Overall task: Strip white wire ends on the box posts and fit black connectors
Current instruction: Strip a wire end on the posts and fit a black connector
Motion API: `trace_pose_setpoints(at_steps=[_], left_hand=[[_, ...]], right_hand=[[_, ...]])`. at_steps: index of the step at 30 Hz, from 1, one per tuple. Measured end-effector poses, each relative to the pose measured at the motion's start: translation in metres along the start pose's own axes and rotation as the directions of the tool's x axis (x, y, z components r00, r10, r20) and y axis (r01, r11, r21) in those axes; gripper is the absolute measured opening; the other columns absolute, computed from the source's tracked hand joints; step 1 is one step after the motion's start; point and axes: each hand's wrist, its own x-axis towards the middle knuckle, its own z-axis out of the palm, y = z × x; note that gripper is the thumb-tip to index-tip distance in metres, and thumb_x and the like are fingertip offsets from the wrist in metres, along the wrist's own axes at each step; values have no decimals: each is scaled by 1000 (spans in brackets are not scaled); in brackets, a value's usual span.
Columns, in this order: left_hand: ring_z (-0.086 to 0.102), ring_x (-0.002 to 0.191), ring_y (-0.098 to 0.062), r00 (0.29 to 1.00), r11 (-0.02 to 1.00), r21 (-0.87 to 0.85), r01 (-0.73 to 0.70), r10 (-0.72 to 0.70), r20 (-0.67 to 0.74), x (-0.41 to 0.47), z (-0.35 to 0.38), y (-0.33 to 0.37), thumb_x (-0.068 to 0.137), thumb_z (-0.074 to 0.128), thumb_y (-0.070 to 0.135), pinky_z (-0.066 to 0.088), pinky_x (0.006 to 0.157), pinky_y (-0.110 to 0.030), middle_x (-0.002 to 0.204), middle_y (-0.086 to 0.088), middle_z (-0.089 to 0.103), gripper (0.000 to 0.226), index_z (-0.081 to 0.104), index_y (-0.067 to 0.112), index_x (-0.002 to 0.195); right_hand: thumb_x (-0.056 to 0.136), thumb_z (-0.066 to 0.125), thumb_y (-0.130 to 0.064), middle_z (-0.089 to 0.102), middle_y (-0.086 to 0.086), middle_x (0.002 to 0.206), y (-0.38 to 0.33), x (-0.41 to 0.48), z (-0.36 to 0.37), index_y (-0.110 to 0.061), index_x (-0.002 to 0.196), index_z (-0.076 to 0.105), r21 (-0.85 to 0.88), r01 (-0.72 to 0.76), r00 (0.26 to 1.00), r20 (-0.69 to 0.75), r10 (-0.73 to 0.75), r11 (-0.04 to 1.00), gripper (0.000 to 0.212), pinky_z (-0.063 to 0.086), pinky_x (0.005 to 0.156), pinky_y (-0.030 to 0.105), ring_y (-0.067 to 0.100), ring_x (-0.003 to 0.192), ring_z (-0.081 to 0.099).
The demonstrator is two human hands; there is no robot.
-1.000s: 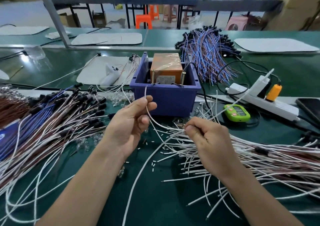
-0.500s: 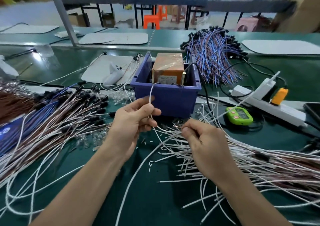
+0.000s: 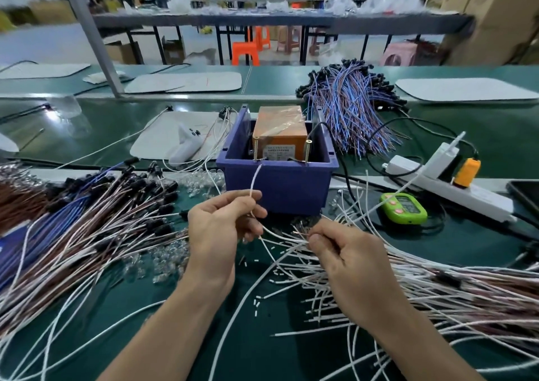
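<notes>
My left hand (image 3: pixel 221 229) pinches a white wire (image 3: pixel 254 181) whose free end points up toward the front rim of the blue box (image 3: pixel 277 185). Two brass posts (image 3: pixel 255 149) stand inside the box, in front of an orange block (image 3: pixel 280 131). My right hand (image 3: pixel 347 264) pinches the other end of the same wire, where a bare metal tip shows near the fingertips. A heap of white wires (image 3: pixel 408 281) spreads to the right under that hand. Wires with black connectors (image 3: pixel 122 205) lie piled on the left.
A green counter (image 3: pixel 404 207), a white power strip (image 3: pixel 455 189) with an orange plug and a dark phone edge sit at the right. A bundle of blue wires (image 3: pixel 347 109) lies behind the box. Small clear parts (image 3: pixel 163 261) and white insulation bits litter the green mat.
My left hand has lifted the wire end up and toward the left post at the box's rim. My right hand has stayed near the heap, still pinching the wire.
</notes>
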Motion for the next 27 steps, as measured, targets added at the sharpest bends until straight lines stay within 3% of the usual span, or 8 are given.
trace_pose_setpoints(at_steps=[3,9,13,15,19,22,23,27], left_hand=[[61,50,-15,1000,999,34,-6,5,16,2,-2,-3,89,64,-6,46,47,-20,75,-16,75,29,83,14,80],[58,45,-14,997,997,73,-41,45,-58,3,1,-10,91,70,-1,42,42,-19,76,-14,77,12,70,11,93],[56,44,-14,992,991,105,-77,87,-94,0,0,-11,89,71,1,44,43,-21,73,-13,76,10,70,10,85],[54,43,-14,987,987,105,-125,134,-89,-1,-1,-9,87,73,2,45,42,-22,70,-13,74,16,74,15,77],[55,43,-13,968,957,204,-208,231,-95,-2,-1,-4,86,75,6,46,42,-21,62,-8,72,23,79,27,77],[59,45,-9,952,934,269,-234,276,-131,-1,-1,-1,85,77,7,45,43,-18,59,-5,71,24,78,31,79],[60,45,-9,949,929,282,-242,287,-131,-1,-1,0,85,77,8,45,43,-17,59,-4,71,24,78,31,80],[56,42,-8,941,915,310,-258,310,-132,2,-3,2,86,77,11,42,39,-17,59,-4,71,23,77,33,80]], right_hand=[[101,60,-26,59,-14,67,0,0,0,-30,84,62,-3,-2,1000,-5,2,1000,18,36,61,32,11,68,51],[101,58,-29,63,-13,71,-1,0,-2,-30,87,67,-5,-7,999,-52,7,1000,16,45,68,34,8,77,58],[99,64,-20,65,-10,87,-6,1,-5,-23,93,75,-68,72,958,-272,-88,995,13,45,82,21,7,90,58],[100,61,-24,66,-10,84,-7,2,-10,-19,96,76,-62,107,932,-340,-122,992,16,47,78,22,8,83,59],[102,59,-34,65,-13,69,-13,8,-23,-25,99,74,-38,135,940,-312,-140,990,18,46,61,26,13,66,60],[100,63,-27,64,-13,66,-25,21,-32,-28,96,63,-107,145,944,-284,-170,984,4,41,58,14,7,59,56],[98,64,-27,64,-16,69,-30,26,-34,-29,92,58,-122,153,944,-277,-181,981,9,39,57,12,5,57,53],[91,72,-27,61,-19,63,-42,53,-39,-28,81,56,-155,151,947,-261,-188,976,20,41,55,17,6,57,55]])
